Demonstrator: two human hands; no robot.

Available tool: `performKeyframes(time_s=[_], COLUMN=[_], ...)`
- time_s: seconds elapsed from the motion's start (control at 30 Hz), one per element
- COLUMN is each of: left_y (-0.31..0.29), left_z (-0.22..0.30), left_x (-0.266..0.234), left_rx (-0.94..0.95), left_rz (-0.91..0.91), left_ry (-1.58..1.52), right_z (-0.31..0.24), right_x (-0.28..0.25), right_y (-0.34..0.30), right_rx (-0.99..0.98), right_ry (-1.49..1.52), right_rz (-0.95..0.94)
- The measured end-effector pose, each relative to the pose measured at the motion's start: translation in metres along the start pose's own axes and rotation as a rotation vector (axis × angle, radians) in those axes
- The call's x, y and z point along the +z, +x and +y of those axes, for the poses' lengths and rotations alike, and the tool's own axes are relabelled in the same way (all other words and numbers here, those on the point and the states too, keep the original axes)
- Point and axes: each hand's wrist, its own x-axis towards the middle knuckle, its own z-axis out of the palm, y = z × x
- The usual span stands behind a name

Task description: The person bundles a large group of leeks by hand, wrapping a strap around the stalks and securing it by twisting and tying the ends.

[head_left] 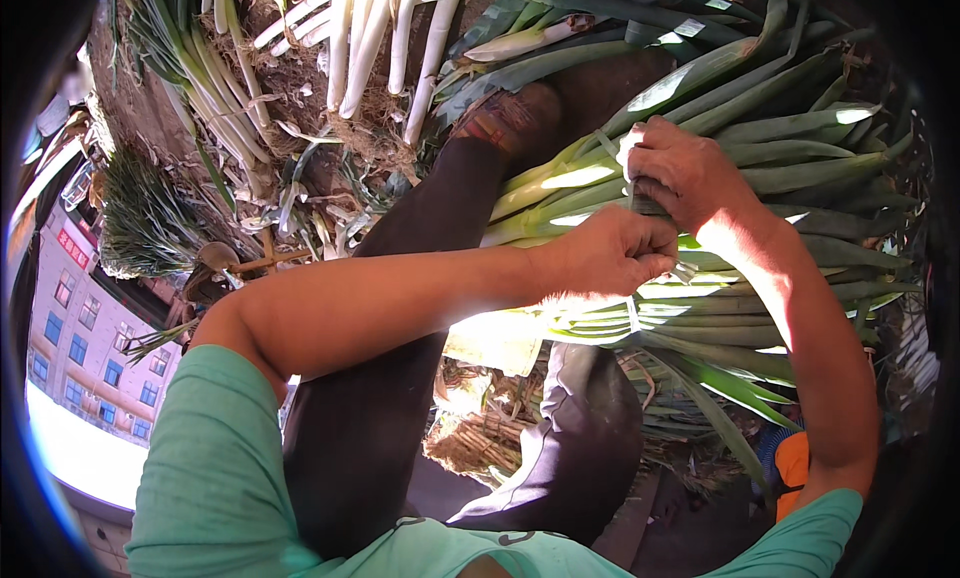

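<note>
A large bundle of leeks lies across my lap area, its broad green leaves fanning to the right. A thin pale tying strip runs around the bundle, below my left hand. My left hand is closed in a fist over the middle of the bundle, pinching an end of the strip. Just above and to its right, my right hand is bent with curled fingers, gripping the strip at the bundle's upper side. The fingers partly hide where the strip crosses itself.
More leeks with white stems and roots lie at the top, beside another pile at upper left. My dark-trousered leg stretches under my left arm. Root ends of several leeks show below. An orange item sits by my right elbow.
</note>
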Motion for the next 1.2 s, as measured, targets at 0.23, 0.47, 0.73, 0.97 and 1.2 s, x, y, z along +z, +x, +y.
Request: performKeyframes(time_s=[0.23, 0.47, 0.73, 0.97, 1.2], left_y=[-0.007, -0.031, -0.049, -0.05, -0.03], left_z=[-0.013, -0.021, -0.006, -0.013, 0.001], left_x=[0.011, 0.011, 0.022, 0.038, 0.015], left_rx=[0.213, 0.203, -0.094, -0.06, -0.16], left_rz=[0.022, -0.199, -0.51, -0.584, -0.409], left_ry=[0.113, 0.365, 0.087, 0.115, 0.095], right_z=[-0.032, -0.097, -0.142, -0.177, -0.127], right_x=[0.02, 0.025, 0.069, 0.088, 0.088], right_y=[0.035, 0.002, -0.091, -0.113, -0.102], right_rx=[0.042, 0.943, 0.876, 0.837, 0.644], right_ry=[0.228, 1.073, 1.625, 1.64, 1.822], right_rz=[0.126, 0.393, 0.998, 1.152, 1.105])
